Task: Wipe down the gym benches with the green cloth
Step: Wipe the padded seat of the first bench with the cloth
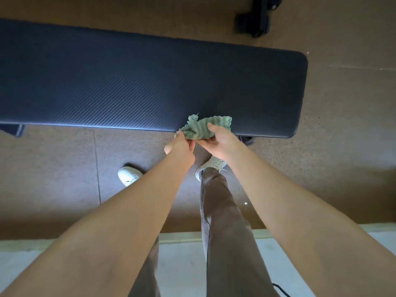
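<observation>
Brown speckled rubber floor (64, 168), tile seam (97, 166), black equipment base (252, 24), pale near strip (182, 264)

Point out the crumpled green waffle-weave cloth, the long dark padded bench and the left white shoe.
crumpled green waffle-weave cloth (199, 127): head view, ribbed middle.
long dark padded bench (150, 82): head view, bare top surface.
left white shoe (129, 175): head view, toe cap.

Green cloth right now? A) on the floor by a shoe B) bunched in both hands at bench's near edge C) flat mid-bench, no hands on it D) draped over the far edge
B: the left hand and right hand both hold the green cloth, bunched, at the near edge of the bench.
</observation>
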